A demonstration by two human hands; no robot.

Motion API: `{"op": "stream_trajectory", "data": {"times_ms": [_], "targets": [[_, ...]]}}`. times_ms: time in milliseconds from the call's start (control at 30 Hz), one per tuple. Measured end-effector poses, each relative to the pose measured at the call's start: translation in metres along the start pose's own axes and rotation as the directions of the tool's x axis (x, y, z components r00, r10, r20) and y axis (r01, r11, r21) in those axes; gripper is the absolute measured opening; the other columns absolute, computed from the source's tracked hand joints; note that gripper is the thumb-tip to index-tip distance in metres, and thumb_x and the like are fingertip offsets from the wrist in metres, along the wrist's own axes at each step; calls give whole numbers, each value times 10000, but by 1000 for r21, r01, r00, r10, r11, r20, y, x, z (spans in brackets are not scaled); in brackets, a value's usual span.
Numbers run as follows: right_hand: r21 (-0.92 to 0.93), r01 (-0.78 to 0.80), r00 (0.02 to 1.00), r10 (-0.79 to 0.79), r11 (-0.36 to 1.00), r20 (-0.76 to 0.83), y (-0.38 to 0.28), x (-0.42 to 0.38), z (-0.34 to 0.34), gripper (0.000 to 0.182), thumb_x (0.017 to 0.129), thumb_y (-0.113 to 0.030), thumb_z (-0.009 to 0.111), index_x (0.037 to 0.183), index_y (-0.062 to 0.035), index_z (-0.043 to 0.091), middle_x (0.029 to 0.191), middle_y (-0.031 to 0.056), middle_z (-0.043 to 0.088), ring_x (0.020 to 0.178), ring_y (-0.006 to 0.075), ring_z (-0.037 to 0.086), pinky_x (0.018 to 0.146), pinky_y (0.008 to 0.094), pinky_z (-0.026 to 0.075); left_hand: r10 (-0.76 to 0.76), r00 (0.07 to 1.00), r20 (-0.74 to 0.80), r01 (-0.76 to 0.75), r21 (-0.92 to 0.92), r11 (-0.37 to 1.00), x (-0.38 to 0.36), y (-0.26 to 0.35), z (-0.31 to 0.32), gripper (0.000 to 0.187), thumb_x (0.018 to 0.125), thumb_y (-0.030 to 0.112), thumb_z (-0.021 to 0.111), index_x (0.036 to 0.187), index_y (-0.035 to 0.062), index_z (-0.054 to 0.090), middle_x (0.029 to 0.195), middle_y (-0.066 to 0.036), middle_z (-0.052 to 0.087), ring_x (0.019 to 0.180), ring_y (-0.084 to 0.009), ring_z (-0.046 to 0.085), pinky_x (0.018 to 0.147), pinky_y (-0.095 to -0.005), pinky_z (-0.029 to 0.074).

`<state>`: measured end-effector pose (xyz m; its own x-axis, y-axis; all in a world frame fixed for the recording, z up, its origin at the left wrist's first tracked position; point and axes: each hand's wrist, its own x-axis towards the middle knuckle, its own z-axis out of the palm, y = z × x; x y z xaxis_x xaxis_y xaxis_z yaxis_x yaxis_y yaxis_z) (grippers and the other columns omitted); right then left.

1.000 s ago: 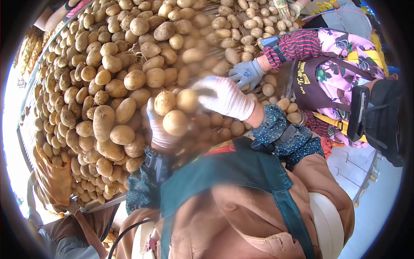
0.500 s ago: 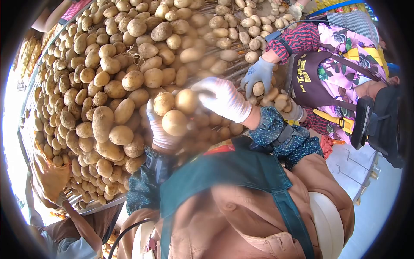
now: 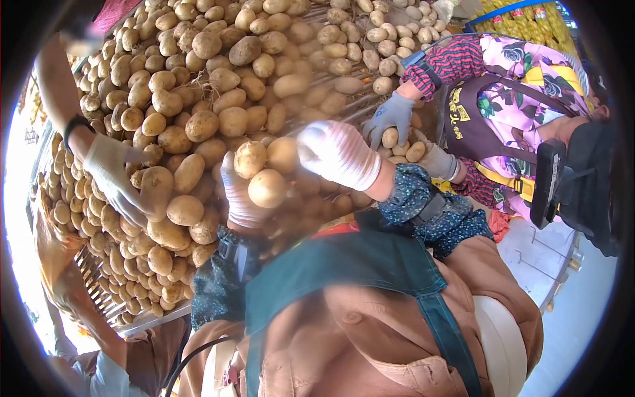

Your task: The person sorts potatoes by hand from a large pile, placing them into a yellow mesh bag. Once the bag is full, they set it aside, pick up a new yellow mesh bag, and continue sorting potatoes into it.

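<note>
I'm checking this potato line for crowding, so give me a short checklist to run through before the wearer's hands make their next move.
1. Left hand gloved and cupped under potatoes: ok.
2. Right hand gloved, resting on the same cluster: ok.
3. Firm grip on each potato: cannot tell, the fingers are hidden behind them.
4. Room on the right: not ok, a co-worker's grey glove works close beside the right hand.
5. Room on the left: not ok, another person's gloved hand reaches onto the pile close by.
</note>
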<state>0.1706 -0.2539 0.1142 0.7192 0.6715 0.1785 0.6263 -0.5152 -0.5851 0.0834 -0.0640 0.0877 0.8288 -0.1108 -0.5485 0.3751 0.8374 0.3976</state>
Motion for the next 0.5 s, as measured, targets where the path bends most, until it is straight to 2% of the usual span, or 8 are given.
{"op": "stream_trajectory", "data": {"times_ms": [67, 167, 233, 267, 300, 333, 400, 500], "targets": [[199, -128, 988, 141, 972, -56, -4, 4, 3, 174, 860, -73, 675, 1027, -28, 661, 934, 112, 678, 861, 299, 671, 748, 383, 560, 1, 1000, -8, -1, -33, 999, 0, -2, -1, 811, 958, 747, 302, 1290, 58, 569, 1127, -155, 661, 965, -297, 654, 776, -415, 565], [582, -284, 907, 410, 762, -93, -3, 5, 16, 225, 840, -4, 676, 1063, -24, 654, 905, 63, 660, 864, 215, 672, 772, 334, 553, 1, 995, -96, -7, -58, 998, -10, 1, 23, 862, 943, 787, 289, 1321, 58, 554, 1150, -159, 653, 1000, -306, 640, 842, -419, 553], [629, -162, 921, 344, 761, -180, -2, 5, 20, 227, 842, 9, 686, 1064, -20, 654, 888, 41, 647, 869, 171, 658, 790, 317, 546, -16, 997, -79, 11, -71, 997, -11, 0, 20, 881, 939, 798, 282, 1342, 58, 541, 1172, -164, 646, 1030, -315, 630, 885, -434, 542], [647, -97, 922, 313, 757, -228, -2, 5, 21, 228, 843, 15, 692, 1065, -18, 654, 879, 30, 641, 871, 149, 651, 798, 308, 543, -62, 997, -35, 59, -82, 995, -11, 1, 17, 883, 939, 797, 282, 1349, 58, 535, 1185, -167, 642, 1046, -318, 625, 902, -444, 535], [626, -60, 948, 240, 777, -207, -3, 5, 14, 196, 841, -15, 722, 1028, -12, 664, 857, 70, 651, 851, 202, 666, 789, 334, 540, -107, 994, 10, 108, -88, 990, -10, 2, 13, 885, 939, 797, 283, 1357, 57, 529, 1197, -169, 637, 1063, -322, 620, 919, -454, 529], [571, -93, 962, 221, 816, -160, -3, 3, 9, 186, 844, -29, 738, 1017, -21, 669, 870, 78, 659, 862, 204, 662, 783, 335, 536, -183, 981, 68, 189, -96, 977, -12, 4, 11, 884, 940, 795, 286, 1363, 55, 523, 1210, -171, 633, 1081, -324, 615, 932, -465, 524], [445, -142, 979, 190, 884, -66, -3, 2, 3, 173, 850, -58, 770, 995, -39, 679, 897, 94, 675, 885, 207, 655, 772, 337, 528, -197, 977, 86, 206, -113, 972, -11, 1, 7, 889, 934, 799, 299, 1371, 56, 516, 1240, -173, 620, 1120, -327, 599, 962, -476, 509], [304, -100, 977, 151, 947, -150, 13, 10, 9, 161, 829, -107, 775, 907, -20, 664, 857, 130, 649, 824, 329, 631, 754, 411, 513, -48, 999, -14, 46, -147, 988, -3, -9, 2, 902, 917, 815, 327, 1381, 64, 512, 1287, -170, 598, 1172, -326, 570, 1005, -478, 485]]}}
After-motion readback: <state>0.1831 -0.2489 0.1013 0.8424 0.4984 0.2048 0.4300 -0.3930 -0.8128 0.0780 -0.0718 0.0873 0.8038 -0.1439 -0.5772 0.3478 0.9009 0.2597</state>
